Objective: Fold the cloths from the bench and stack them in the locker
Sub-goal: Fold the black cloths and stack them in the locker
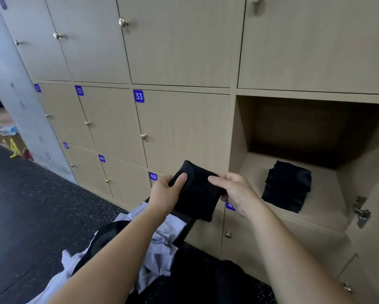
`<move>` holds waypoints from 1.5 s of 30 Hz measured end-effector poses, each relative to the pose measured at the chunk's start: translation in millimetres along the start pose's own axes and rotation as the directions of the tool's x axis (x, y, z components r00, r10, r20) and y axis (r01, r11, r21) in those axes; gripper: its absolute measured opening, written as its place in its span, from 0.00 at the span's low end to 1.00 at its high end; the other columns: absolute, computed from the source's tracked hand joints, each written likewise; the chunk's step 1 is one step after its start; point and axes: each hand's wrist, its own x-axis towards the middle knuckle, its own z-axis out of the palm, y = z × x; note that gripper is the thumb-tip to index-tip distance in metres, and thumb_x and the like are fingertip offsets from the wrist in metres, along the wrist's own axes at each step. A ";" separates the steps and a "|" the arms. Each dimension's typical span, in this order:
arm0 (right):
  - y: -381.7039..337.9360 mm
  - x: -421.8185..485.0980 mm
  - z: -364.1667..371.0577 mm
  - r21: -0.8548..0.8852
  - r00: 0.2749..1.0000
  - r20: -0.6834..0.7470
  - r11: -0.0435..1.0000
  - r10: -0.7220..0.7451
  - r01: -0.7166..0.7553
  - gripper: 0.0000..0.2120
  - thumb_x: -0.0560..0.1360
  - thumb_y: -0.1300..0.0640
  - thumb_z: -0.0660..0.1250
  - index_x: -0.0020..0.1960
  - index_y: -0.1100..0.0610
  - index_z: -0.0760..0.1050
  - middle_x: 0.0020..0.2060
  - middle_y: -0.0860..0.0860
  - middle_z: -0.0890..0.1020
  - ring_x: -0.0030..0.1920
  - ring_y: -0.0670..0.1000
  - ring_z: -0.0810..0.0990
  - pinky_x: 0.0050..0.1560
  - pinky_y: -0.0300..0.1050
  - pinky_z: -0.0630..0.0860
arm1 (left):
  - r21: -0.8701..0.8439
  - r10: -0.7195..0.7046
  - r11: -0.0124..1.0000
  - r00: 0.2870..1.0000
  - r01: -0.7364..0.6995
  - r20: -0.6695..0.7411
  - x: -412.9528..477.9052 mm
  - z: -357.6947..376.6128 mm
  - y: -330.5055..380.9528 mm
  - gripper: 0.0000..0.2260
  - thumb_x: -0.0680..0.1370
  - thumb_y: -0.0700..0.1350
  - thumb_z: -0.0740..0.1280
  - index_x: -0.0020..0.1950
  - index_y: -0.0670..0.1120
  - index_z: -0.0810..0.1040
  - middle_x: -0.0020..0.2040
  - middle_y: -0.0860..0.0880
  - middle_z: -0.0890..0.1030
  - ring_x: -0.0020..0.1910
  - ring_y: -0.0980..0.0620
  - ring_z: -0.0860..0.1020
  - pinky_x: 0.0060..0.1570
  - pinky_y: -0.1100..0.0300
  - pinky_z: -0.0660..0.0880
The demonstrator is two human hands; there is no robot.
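The open locker (241, 132) stands right of the grips, ready for more on its stack (287, 185). Loose cloths (162, 240) lie on the bench (189, 224) below them. The left grip (164, 194) and right grip (234, 191) pinch opposite edges of a folded black cloth (197, 194), probably to keep it flat.

A single view, worn on the person's head, looks forward and down at a bank of lockers (179, 128) from close by — the doors fill the upper and middle frame, their lines slanted by the wide lens. Both forearms run in from the bottom edge, so the left hand (166, 191) and right hand (236, 194), each gripping the folded black cloth (197, 196), sit near the lens just below centre. The open locker (239, 132) lies at centre right; dark floor (30, 205) stretches across the lower left.
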 end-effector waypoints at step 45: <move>41.2 114.4 -311.5 -0.296 0.677 -0.730 0.937 -0.096 -0.186 0.04 0.73 0.57 0.73 0.45 0.58 0.81 0.42 0.53 0.84 0.46 0.53 0.83 0.54 0.51 0.79 | -0.086 0.014 0.996 0.886 0.029 0.464 149.2 353.1 75.5 0.06 0.78 0.42 0.69 0.50 0.40 0.81 0.47 0.43 0.84 0.48 0.46 0.82 0.47 0.58 0.78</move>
